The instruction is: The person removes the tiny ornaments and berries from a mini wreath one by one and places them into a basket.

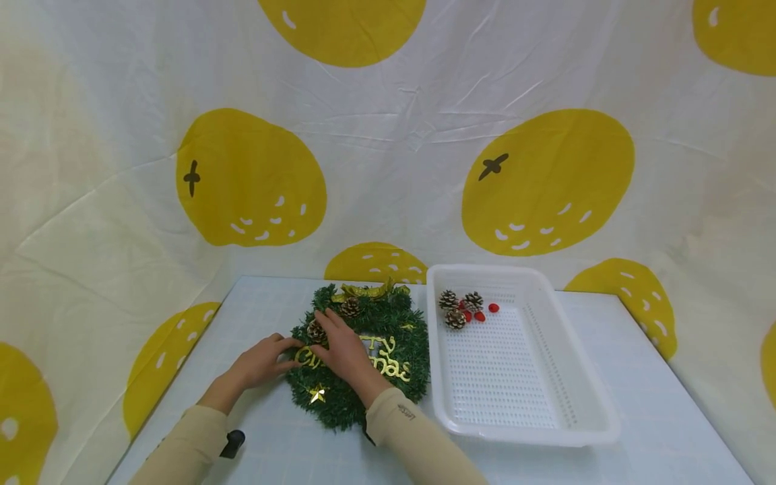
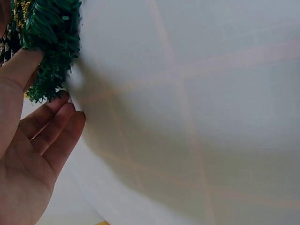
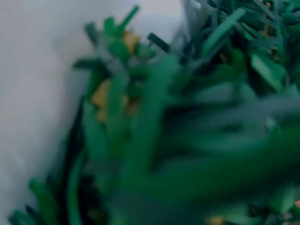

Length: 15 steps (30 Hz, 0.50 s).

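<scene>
A green tinsel Christmas wreath (image 1: 415, 343) lies on the table, with gold "Merry Christmas" lettering (image 1: 391, 367), gold stars (image 1: 317, 395) and a gold ribbon (image 1: 370, 291) at its top. My left hand (image 1: 261, 360) grips its left edge; in the left wrist view the thumb (image 2: 29, 63) lies on the greenery and the other fingers are below the rim. Reaching across the wreath, my right hand (image 1: 344, 347) pinches a pine cone (image 1: 316, 331) at the upper left, between thumb and fingers. Another pine cone (image 1: 349, 308) sits beside it. Blurred green tinsel (image 3: 154, 140) fills the right wrist view.
Right of the wreath stands a white plastic basket (image 1: 591, 397). Inside, at its far left, are pine cones (image 1: 455, 318) and several small red pieces (image 1: 480, 316). A fruit-patterned cloth (image 1: 394, 168) hangs behind the table (image 1: 267, 438).
</scene>
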{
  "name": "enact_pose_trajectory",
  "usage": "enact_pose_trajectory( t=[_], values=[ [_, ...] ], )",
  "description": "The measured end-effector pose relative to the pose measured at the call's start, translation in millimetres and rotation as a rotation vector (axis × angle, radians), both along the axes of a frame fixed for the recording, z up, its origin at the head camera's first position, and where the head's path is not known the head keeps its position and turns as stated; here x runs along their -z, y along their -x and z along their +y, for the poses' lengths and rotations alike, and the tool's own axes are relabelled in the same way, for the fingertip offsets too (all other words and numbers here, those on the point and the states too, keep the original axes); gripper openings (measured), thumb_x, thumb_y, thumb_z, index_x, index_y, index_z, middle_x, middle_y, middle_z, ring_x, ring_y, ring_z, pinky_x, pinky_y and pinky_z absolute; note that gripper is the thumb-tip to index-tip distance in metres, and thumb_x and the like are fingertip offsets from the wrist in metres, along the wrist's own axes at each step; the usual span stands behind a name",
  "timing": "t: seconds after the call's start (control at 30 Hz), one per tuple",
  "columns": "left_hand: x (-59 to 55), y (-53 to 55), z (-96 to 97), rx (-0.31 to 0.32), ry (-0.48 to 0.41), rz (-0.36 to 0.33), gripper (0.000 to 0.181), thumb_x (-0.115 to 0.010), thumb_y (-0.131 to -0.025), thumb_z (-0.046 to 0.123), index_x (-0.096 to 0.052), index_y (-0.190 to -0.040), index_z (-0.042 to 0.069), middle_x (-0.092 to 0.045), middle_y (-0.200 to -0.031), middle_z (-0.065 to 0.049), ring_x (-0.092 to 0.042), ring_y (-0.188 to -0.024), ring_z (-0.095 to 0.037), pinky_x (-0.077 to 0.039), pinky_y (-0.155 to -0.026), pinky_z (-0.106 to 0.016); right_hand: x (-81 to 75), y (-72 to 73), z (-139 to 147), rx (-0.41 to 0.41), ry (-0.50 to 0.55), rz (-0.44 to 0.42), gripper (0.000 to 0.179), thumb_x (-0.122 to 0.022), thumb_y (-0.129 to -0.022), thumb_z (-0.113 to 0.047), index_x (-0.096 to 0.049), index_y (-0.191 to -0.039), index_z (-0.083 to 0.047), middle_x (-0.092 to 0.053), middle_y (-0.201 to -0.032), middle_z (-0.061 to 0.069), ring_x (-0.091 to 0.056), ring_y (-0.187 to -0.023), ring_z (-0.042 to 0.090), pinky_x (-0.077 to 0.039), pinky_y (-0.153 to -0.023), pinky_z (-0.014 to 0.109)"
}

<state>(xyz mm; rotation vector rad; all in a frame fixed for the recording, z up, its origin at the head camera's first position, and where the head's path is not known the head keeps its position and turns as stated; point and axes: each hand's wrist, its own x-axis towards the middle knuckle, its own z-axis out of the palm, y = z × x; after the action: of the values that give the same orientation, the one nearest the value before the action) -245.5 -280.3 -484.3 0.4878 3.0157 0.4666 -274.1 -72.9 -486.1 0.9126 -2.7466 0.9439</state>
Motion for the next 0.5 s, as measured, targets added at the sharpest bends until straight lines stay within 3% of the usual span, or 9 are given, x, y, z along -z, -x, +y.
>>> enact_pose_trajectory(
  t=[0.5],
  values=[
    [1.2,-0.9,0.6,-0.001,-0.001,0.012,0.040,-0.073,-0.089,0.033,-0.065,-0.123,0.013,-0.059,-0.109,-0.014,-0.061,-0.098,-0.035,-0.052,-0.077,-0.052,7.7,2.3,-5.5,0.013,-0.055,0.070,0.063,-0.065,-0.096,-0.029,-0.038,-0.152,-0.017,-0.036,-0.154,0.013,-0.062,-0.113,0.026,-0.054,-0.082,0.034]
  ],
)
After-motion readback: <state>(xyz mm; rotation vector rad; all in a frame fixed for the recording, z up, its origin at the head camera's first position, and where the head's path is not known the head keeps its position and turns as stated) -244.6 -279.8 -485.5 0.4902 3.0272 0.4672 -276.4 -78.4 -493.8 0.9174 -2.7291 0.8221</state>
